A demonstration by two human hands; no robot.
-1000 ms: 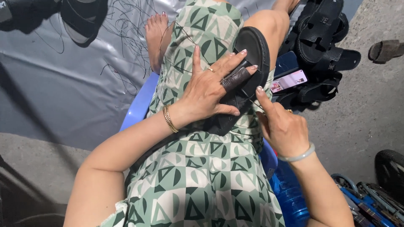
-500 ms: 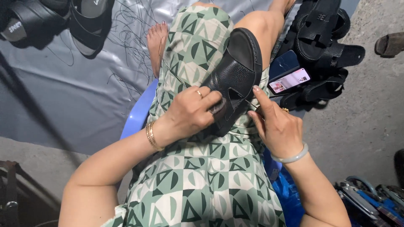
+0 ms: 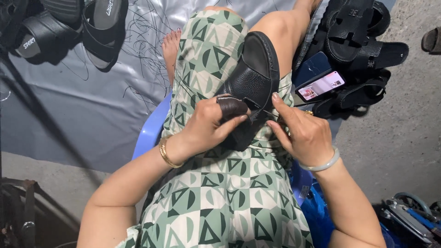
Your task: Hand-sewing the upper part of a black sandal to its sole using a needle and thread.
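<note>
- The black leather sandal lies on the person's lap, sole edge outward, toe pointing away; the work sits at its near end.
- The left hand is clamped on the sandal's near end, thumb under and fingers curled over a dark brown leather strap piece, pressing it against the upper.
- The right hand is pinched together on what appears to be a thin thread or needle at the seam just beside the left fingertips; the item itself is too fine to identify.
- Judgement: the step goes best with the left grip firm so the strap does not shift, and the right hand pulling in line with the seam, close to the pinch.
- Pose: both wrists are bent inward, forearms converging over the lap, with a gold bangle on the left wrist and a pale bangle on the right.
- To the right of the grip, a phone rests on stacked black sandals.
</note>
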